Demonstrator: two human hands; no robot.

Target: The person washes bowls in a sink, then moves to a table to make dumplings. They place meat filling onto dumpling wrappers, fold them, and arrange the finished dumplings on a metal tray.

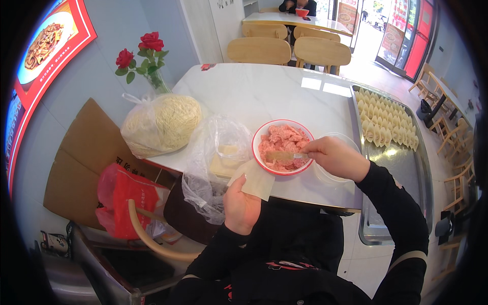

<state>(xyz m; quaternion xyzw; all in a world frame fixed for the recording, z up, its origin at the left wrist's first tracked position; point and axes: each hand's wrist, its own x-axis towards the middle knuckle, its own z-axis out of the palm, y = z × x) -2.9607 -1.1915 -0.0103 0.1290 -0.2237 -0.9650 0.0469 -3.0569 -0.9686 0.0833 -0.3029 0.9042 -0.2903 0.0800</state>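
My left hand [244, 206] holds a square dough wrapper [254, 182] flat, with the thumb on its upper edge. In my right hand [337, 157] is a flat spreading stick [284, 155], its blade lying in pink minced meat [284, 137]. The meat fills a white bowl with a red rim [256, 162], close to the table's front edge. Just left of the bowl, a stack of wrappers [225, 162] lies partly inside a clear plastic bag [206, 152]. Behind my right hand sits a clear round plastic container [324, 173], partly hidden by the hand.
A metal tray [400, 179] at the right carries rows of folded wontons [385, 118] at its far end. A bag of noodles [164, 124] and a vase of red roses [152, 76] stand at left. Beyond the white table [244, 87], a person [297, 5] sits behind wooden chairs [259, 49].
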